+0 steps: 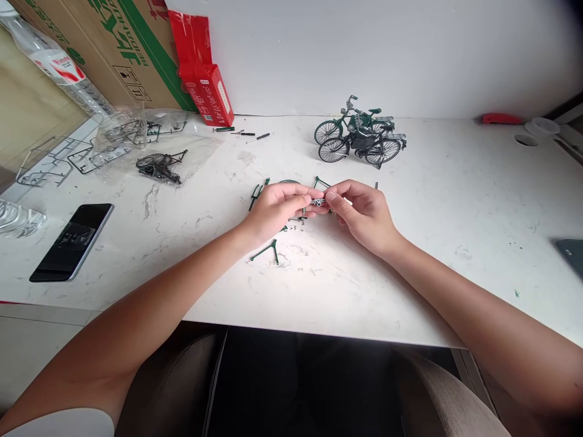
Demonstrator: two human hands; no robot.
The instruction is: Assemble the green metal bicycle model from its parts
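Observation:
Both hands meet over the middle of the table. Between their fingertips is a small silver model-bicycle part (317, 202), whose exact kind is too small to tell. My left hand (285, 203) pinches its left end, and my right hand (359, 212) pinches the right end. Beneath and around the hands lie loose green bicycle parts, partly hidden by the fingers. A green forked frame piece (268, 250) lies just in front of my left hand, another green piece (257, 193) to its left. Tiny silver bits (297, 226) are scattered below the hands.
Two assembled model bicycles (359, 136) stand at the back. Small screwdrivers (258, 138) lie left of them. A plastic bag (195, 158) with dark parts, empty part frames (45, 161) and a phone (71, 243) are at left. A red packet (207, 91) and a carton (132, 54) stand behind.

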